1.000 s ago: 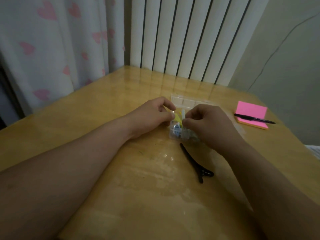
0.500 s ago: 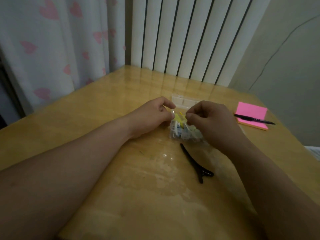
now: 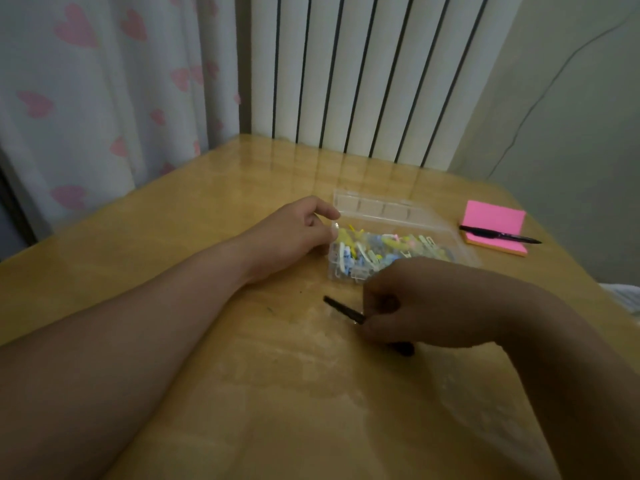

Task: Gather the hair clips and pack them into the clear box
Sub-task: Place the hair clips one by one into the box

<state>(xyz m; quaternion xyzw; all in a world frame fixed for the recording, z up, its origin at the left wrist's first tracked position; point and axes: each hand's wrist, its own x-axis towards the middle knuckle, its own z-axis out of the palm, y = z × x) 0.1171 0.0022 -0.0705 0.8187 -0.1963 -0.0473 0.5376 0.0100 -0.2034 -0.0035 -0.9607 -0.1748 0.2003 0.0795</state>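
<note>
While the shallow clear plastic box (image 3: pixel 337 273) is steadied at its left corner by the curled thumb and forefinger of the left hand (image 3: pixel 294 237), a long, slim black hair clip (image 3: pixel 343 310) is gripped by the right hand (image 3: pixel 415 299), whose fingers are closed round its middle, just in front of the box on the glossy wooden tabletop (image 3: pixel 242 393). Whether the clip has been lifted clear of the wood cannot be told. The box is seen well filled with small pastel hair clips (image 3: pixel 367 252), its hinged clear lid (image 3: pixel 381 209) laid open behind. The packing is judged nearly finished: only the black clip is seen outside, and the lid is left to be shut. A pink pad of sticky notes (image 3: pixel 491 220), with a black pen (image 3: pixel 498 234) across it, is set well apart at the right.
</note>
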